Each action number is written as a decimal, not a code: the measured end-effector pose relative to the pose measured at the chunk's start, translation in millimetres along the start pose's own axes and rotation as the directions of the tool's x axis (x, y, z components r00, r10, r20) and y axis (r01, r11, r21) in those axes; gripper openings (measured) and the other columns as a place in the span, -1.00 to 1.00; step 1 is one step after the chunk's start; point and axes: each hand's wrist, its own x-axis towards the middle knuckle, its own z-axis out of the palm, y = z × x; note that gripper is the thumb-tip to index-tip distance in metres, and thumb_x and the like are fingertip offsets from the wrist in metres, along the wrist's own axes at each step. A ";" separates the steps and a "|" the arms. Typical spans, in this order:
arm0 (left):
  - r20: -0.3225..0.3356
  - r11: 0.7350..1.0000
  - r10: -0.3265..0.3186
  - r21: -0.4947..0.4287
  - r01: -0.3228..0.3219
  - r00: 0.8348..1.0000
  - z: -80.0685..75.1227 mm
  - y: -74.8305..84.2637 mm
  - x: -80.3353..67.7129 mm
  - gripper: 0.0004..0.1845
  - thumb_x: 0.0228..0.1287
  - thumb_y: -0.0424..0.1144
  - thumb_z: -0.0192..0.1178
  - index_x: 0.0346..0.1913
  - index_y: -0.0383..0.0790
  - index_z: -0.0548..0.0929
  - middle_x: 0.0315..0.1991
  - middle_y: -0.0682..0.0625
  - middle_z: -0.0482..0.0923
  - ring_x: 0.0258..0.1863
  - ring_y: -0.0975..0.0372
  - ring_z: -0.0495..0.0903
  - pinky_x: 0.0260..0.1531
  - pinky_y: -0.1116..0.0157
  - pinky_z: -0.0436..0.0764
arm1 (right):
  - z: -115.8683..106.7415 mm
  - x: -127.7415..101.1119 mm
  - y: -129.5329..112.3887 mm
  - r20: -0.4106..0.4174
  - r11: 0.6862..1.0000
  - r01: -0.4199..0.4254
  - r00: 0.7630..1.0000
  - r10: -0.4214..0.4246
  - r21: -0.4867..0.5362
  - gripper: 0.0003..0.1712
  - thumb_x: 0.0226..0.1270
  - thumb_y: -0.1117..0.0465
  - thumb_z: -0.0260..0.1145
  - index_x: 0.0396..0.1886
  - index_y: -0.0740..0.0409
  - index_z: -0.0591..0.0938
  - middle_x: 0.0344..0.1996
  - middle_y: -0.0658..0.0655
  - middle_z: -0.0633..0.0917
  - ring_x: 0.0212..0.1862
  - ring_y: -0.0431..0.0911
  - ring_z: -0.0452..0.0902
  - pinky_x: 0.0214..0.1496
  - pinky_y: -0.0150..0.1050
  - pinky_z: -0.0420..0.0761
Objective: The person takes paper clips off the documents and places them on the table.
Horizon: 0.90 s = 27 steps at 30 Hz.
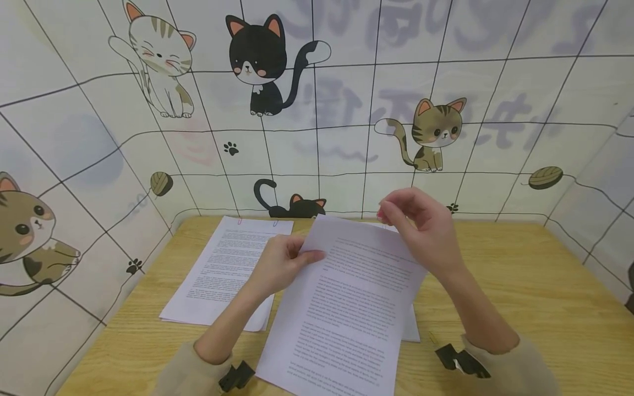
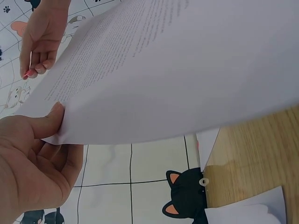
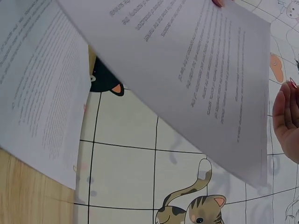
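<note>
My left hand (image 1: 278, 265) pinches the upper left edge of a printed paper sheet (image 1: 346, 308), thumb on top; the sheet is raised and tilted above the table. Whether it is one sheet or several I cannot tell. Beyond the sheet's upper right corner, my right hand (image 1: 430, 234) pinches a small pink paper clip (image 2: 29, 73) between thumb and fingertips. The clip is apart from the paper and mostly covered by the fingers in the head view. In the right wrist view, the right hand (image 3: 287, 116) shows only at the edge.
On the left of the wooden table (image 1: 505, 286) lies a printed stack (image 1: 223, 275) with a pink clip (image 1: 240, 221) and a dark clip (image 1: 275, 224) on its top edge. More paper (image 1: 412, 327) lies partly hidden beneath the raised sheet. A cat-patterned cloth (image 1: 346, 154) hangs behind.
</note>
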 end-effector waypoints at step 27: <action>-0.016 0.999 -0.026 0.021 0.026 1.000 -1.9 -0.5 0.4 -0.83 0.28 -0.34 0.38 -0.10 -0.31 0.79 -0.37 -0.06 0.76 -0.53 0.19 0.72 -0.54 0.23 0.68 | -58.9 -32.0 17.7 0.137 0.966 -0.111 0.980 0.146 -0.235 -0.92 0.41 0.46 0.29 -0.18 0.27 0.65 -0.37 0.11 0.68 -0.33 -0.18 0.60 -0.22 -0.47 0.61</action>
